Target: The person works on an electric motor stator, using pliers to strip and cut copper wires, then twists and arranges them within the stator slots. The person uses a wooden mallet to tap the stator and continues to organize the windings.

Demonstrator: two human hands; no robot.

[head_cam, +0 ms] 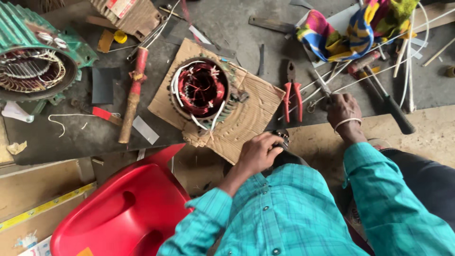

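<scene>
Steel-bladed tool (323,85) is pinched in the right hand (343,110); beside the red pliers (293,97), the left hand (258,152) grips a dark part (283,136).

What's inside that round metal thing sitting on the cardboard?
Inside the round motor shell are red-brown copper wire coils with white sleeved wires looping over them. The bottom is hidden under the coils.

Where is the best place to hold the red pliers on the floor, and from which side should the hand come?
Probably grip the pliers by the two red handles, from the near side. The handles point toward the person and lie slightly spread; the dark jaws point away. The right hand is nearest, just beside them.
</scene>
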